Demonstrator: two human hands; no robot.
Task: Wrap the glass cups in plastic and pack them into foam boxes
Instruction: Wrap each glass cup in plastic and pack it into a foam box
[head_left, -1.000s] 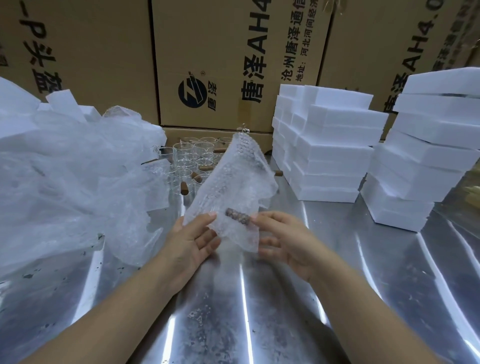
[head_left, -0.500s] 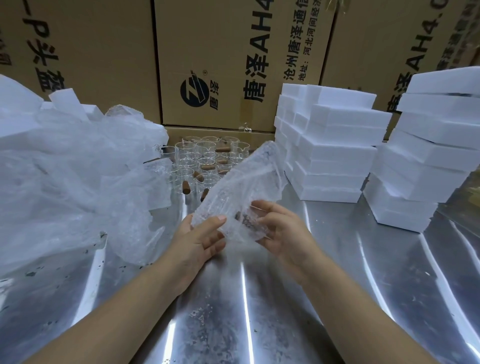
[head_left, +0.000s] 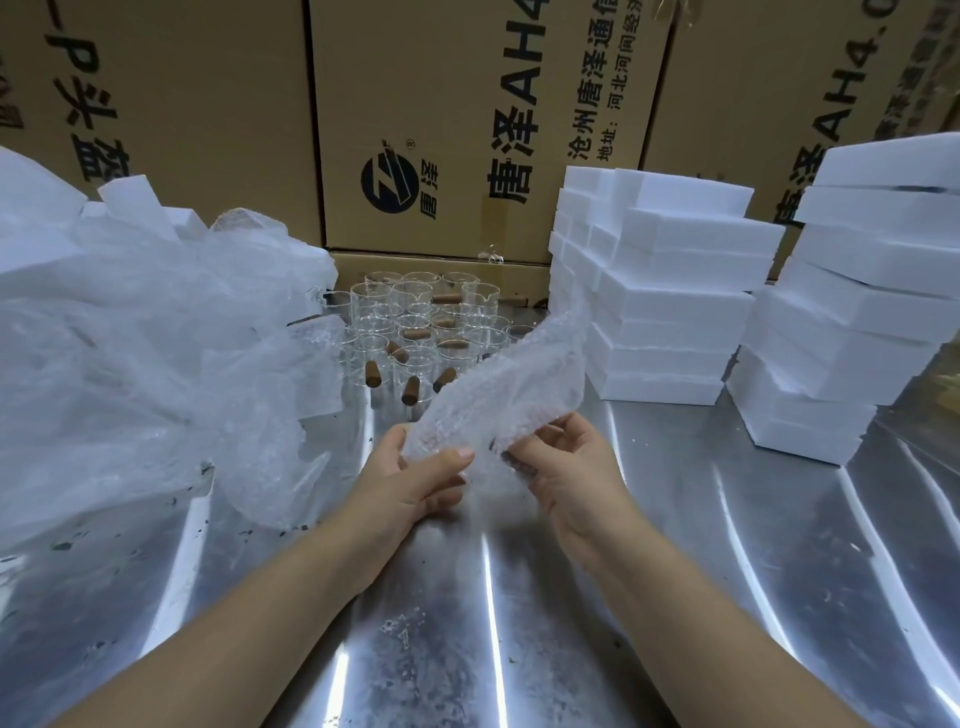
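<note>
— Clear bubbled plastic sheet (head_left: 498, 395), rolled into a loose tube, held just above the shiny steel table (head_left: 701, 545). Gripped at the near end by both hands?
— Yes, left hand (head_left: 415, 483) cupped under that end, thumb laid over the top, fingers curled on the wrap; right hand (head_left: 566, 467) pinching the same end from the other side, fingers bent into the folds.
— And the cup itself?
— Hard to make out through the bubbles; only a dark brown bit by the right fingertips, likely a handle. Judged to be inside the roll, down at the gripped end.
— So, mid-wrap?
— Looks so. Far end of the sheet loose and flared toward the back, no tuck or fold made yet.
— Next, then?
— Probably finishing the roll, folding the slack end in, then reaching for one of the white foam boxes (head_left: 675, 306) stacked to the right, well apart from the hands. Calls for a hold firm enough to keep the glass from sliding out of the open end.
— Rest of the stock?
— Cluster of small clear glass cups with brown wooden handles (head_left: 410, 312) at the back of the table, unwrapped, just beyond the roll. Heap of crumpled translucent plastic sheets (head_left: 156, 353) on the left. Plenty left to do
</note>
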